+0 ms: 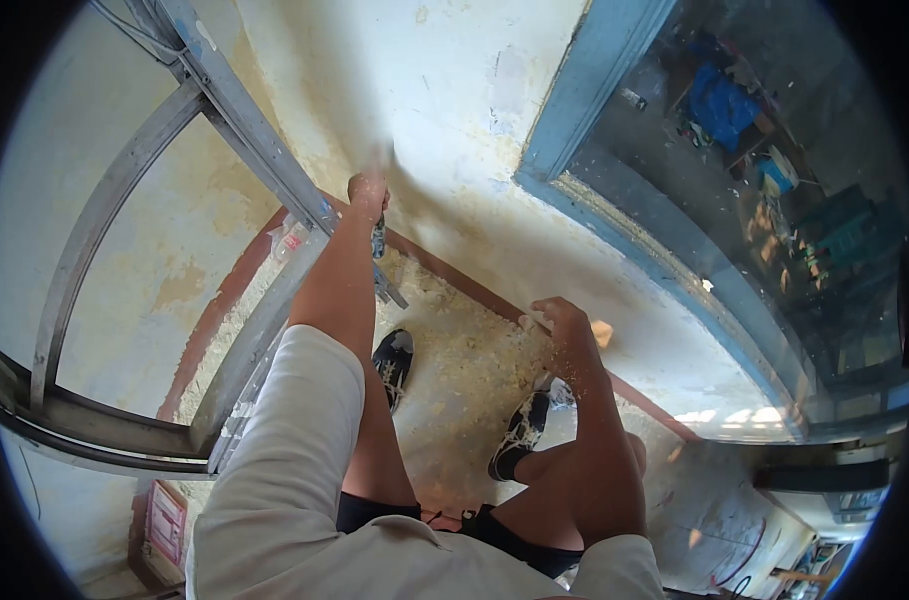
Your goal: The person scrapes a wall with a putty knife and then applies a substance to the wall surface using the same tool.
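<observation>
My left hand [368,190] is closed around the dark handle of a scraper [379,238]. The scraper's blade end is smeared by motion against the pale, patchy wall [445,110]. My right hand [563,328] hangs low in front of the wall, fingers curled. Something whitish shows at its fingertips, too small to make out. Pale flakes and crumbs [455,330] cover the floor below both hands, between my dark shoes [394,360].
A grey metal frame [260,150] with a ladder-like shape stands close at my left. On the right is a blue-framed window [615,225] with cluttered objects behind the glass. A reddish-brown skirting band [455,275] runs along the wall's foot. A clear bottle [293,240] lies behind the frame.
</observation>
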A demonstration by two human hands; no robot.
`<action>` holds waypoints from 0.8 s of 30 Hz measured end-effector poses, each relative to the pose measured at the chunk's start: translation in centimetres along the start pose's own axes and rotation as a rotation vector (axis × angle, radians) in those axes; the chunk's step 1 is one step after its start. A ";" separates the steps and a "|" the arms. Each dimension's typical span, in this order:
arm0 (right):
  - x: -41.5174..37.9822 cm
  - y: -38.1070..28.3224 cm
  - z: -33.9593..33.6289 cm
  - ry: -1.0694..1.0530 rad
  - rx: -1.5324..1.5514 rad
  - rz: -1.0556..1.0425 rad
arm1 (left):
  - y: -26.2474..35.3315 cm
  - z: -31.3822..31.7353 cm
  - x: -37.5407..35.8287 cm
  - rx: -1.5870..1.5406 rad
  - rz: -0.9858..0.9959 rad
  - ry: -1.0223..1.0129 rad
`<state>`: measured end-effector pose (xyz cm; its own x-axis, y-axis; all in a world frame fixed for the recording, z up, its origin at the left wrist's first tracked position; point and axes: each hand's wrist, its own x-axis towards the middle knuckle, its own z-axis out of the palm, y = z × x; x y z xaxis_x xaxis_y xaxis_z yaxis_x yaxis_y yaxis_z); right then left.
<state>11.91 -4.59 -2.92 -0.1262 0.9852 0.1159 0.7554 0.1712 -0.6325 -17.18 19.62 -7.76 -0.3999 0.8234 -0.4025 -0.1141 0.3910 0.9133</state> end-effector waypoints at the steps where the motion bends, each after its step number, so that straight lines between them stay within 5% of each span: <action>1: 0.3 0.2 0.0 -0.007 -0.009 0.000 | -0.1 0.1 0.4 -0.008 -0.009 -0.001; 13: 1.3 -0.6 1.1 -0.045 -0.003 0.004 | 3.0 2.1 1.0 -0.382 -0.086 0.085; 24: 1.5 -0.6 1.4 -0.042 0.007 -0.065 | 4.2 1.0 1.7 -0.201 -0.031 0.075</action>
<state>10.32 -3.21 -3.47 -0.2015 0.9715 0.1250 0.7400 0.2347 -0.6303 -17.44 23.10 -4.70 -0.4590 0.7765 -0.4316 -0.3033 0.3196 0.8977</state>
